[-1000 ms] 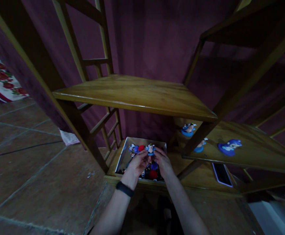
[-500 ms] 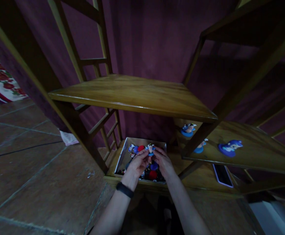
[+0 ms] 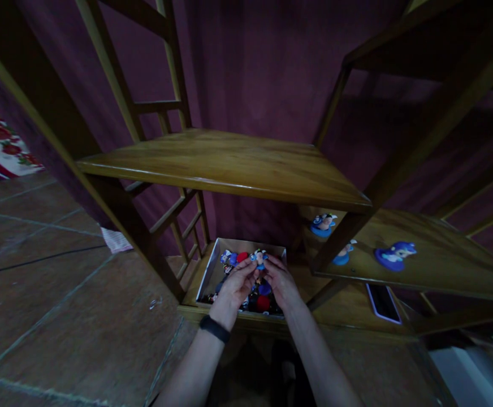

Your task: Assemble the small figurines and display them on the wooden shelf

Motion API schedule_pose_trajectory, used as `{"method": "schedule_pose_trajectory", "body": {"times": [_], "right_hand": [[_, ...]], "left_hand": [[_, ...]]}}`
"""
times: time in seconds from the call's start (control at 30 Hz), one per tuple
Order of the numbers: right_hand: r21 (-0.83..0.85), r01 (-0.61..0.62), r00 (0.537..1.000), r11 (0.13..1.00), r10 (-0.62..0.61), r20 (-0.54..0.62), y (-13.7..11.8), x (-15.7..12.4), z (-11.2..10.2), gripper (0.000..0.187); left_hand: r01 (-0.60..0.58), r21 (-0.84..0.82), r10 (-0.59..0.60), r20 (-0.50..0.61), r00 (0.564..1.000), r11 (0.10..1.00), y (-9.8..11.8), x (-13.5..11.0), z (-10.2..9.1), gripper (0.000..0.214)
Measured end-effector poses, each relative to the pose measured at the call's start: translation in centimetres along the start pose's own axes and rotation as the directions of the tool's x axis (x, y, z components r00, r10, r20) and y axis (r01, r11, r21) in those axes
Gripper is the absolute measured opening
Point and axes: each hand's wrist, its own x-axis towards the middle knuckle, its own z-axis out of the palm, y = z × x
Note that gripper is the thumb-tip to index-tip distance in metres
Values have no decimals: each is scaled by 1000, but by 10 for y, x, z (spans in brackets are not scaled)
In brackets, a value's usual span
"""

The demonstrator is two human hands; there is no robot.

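Observation:
A shallow open box (image 3: 211,269) of several small coloured figurines sits on the lowest wooden shelf. Both my hands are over it. My left hand (image 3: 237,284), with a black band on its wrist, and my right hand (image 3: 281,282) pinch one small blue-based figurine (image 3: 259,258) between their fingertips, just above the pile. Red and blue pieces (image 3: 264,299) show in the box below my fingers.
A wide wooden shelf board (image 3: 229,164) hangs above the box. On a shelf to the right stand three blue figurines, among them one (image 3: 394,254) and another (image 3: 323,224). A phone (image 3: 383,302) lies on the lower board. Tiled floor (image 3: 60,305) spreads left.
The view has drifted slightly. My hands stay together over the box, still pinching the small figurine.

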Motion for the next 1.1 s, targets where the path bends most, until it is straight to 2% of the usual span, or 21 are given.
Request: {"method": "schedule_pose_trajectory", "body": {"times": [0.17, 0.6, 0.8, 0.97, 1.1], "right_hand": [[-38, -7, 999, 999, 9, 52, -4, 0, 2, 28], [-52, -40, 998, 998, 42, 40, 1, 2, 0, 31], [17, -59, 998, 998, 58, 40, 2, 1, 2, 30], [-55, -15, 999, 998, 18, 45, 0, -1, 4, 30], [-123, 11, 998, 992, -3, 61, 1, 2, 2, 31]], "left_hand": [[-8, -24, 8, -4, 1000, 1000, -2, 0, -1, 14], [8, 24, -8, -3, 1000, 1000, 1, -2, 0, 19], [-1, 17, 3, -63, 998, 1000, 4, -3, 3, 17], [-39, 89, 46, -84, 995, 995, 4, -6, 5, 16], [-77, 179, 85, -36, 996, 981, 4, -8, 7, 14]]}}
